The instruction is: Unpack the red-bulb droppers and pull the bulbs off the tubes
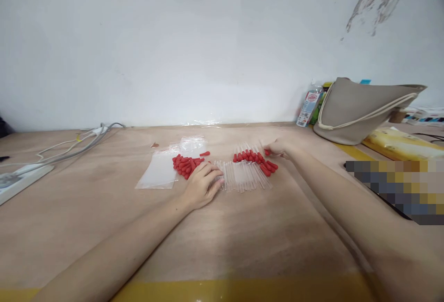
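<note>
**Two hands at a row of red-capped droppers**

A row of clear plastic dropper tubes with red rubber bulbs [251, 168] lies side by side on the bare plywood table [104, 228]; there are too many, too small, to count exactly, but well over a dozen. A second group, a loose pile of red rubber bulbs [185, 164], again too many to count, sits just left of the tubes, partly on one of two flat clear plastic zip bags [157, 172]. One bulb lies apart at the pile's far edge.

The left hand [203, 184] rests palm down, fingers loosely curled, its fingertips touching the near left end of the tube row, between pile and row. The right hand [277, 148] reaches to the far right end of the row, fingers drawn together around a red bulb there; whether it actually pinches it I cannot tell.

At the right stand one grey fabric bag with a white cord rim [360, 112] and one labelled plastic bottle [308, 105] against the wall. One white power strip with grey cables [24, 175] lies at the left.
</note>
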Demonstrator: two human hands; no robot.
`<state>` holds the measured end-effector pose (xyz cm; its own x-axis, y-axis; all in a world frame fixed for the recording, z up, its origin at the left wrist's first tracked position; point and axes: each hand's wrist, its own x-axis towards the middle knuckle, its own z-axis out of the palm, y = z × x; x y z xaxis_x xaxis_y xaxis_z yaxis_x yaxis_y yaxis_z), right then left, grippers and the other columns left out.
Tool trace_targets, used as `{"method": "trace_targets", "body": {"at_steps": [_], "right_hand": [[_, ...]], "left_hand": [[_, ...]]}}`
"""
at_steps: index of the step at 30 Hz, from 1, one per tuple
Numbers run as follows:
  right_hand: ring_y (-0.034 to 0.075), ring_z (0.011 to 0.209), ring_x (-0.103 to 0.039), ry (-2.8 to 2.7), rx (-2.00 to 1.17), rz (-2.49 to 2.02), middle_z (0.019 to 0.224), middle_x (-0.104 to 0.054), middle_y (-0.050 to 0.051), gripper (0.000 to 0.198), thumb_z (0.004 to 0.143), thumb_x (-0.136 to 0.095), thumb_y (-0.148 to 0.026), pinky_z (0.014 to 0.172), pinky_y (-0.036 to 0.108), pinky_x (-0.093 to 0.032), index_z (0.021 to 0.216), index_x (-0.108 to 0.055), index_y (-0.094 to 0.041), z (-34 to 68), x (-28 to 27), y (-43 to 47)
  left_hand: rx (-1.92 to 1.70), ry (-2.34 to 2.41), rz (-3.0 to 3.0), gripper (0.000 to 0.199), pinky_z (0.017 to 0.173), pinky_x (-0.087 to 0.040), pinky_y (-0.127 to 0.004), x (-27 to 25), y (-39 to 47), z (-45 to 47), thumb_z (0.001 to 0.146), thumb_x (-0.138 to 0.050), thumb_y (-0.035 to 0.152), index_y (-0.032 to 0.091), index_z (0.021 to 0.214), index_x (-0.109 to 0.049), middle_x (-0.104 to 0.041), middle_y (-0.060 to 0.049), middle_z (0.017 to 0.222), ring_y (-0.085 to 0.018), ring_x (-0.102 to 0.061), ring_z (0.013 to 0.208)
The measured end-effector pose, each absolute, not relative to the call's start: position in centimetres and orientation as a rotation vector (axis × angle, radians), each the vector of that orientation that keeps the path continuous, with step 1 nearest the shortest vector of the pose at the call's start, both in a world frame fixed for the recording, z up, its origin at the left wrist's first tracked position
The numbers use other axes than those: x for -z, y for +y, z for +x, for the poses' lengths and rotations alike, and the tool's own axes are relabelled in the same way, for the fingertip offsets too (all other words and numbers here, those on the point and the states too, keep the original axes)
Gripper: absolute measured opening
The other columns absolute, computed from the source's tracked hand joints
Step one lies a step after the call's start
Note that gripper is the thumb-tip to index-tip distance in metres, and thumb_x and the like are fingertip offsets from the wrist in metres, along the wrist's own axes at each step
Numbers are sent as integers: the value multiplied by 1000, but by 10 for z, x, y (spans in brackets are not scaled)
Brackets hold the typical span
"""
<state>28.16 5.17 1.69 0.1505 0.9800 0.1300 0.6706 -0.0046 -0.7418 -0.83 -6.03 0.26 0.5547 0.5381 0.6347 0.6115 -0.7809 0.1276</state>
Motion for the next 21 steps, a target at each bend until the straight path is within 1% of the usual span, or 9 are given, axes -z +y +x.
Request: {"method": "trace_targets", "body": {"at_steps": [2,3,6,8,9,11,13,17,21], "right_hand": [[12,56,-55,-1600,-604,-1754,60,-62,5,20,76,-58,-27,51,23,-43,64,-62,-12,281,-24,44],[11,55,-55,-1608,-608,-1732,59,-62,4,21,77,-57,-27,51,22,-41,64,-62,-12,280,-26,39],[11,60,-56,-1628,-554,-1626,70,-65,4,23,78,-54,-31,56,22,-42,85,-64,-12,272,-28,17],[12,64,-56,-1688,-496,-1530,73,-64,2,31,75,-57,-32,59,23,-42,101,-60,-14,262,-24,-3],[13,65,-55,-1779,-391,-1424,72,-63,2,32,75,-57,-32,61,25,-42,102,-60,-15,257,-21,-14],[15,72,-55,-1940,-163,-1263,75,-62,4,20,79,-54,-31,67,28,-41,88,-66,-18,246,-14,-37],[16,77,-54,-1992,-4,-1120,77,-62,4,18,82,-51,-30,71,30,-40,84,-66,-19,234,-6,-57],[16,76,-51,-2096,221,-926,76,-63,4,15,84,-52,-29,75,33,-35,78,-62,-19,213,7,-78],[16,76,-52,-2145,232,-806,74,-63,4,14,85,-51,-26,74,32,-36,80,-60,-16,203,12,-77]], "left_hand": [[1036,-984,-2676,18,82,-44,-39,-2,-60,-8,86,-46,25,18,95,-60,-60,-7,94,-20,-52,91],[1035,-981,-2676,18,82,-44,-39,-2,-60,-9,86,-46,25,18,95,-60,-60,-7,94,-20,-52,91],[1021,-979,-2674,19,84,-45,-39,-2,-61,-9,85,-47,25,18,99,-59,-59,-8,96,-21,-52,94],[1022,-970,-2645,25,88,-44,-39,-2,-61,-9,85,-48,25,18,107,-56,-58,-9,104,-22,-51,100],[1031,-961,-2606,29,90,-43,-40,-2,-61,-8,85,-48,25,17,113,-53,-56,-10,109,-23,-49,105],[1039,-927,-2500,39,96,-39,-43,-3,-62,-6,84,-50,25,17,122,-47,-51,-12,121,-25,-44,115],[1007,-865,-2414,43,99,-36,-45,-3,-64,-3,84,-51,25,17,125,-45,-48,-13,128,-27,-40,121],[855,-727,-2397,35,101,-33,-46,-4,-67,3,85,-50,24,22,120,-50,-50,-9,129,-26,-41,123],[794,-679,-2413,21,100,-37,-44,-4,-67,5,86,-49,23,19,103,-60,-58,-7,120,-24,-47,118]]}}
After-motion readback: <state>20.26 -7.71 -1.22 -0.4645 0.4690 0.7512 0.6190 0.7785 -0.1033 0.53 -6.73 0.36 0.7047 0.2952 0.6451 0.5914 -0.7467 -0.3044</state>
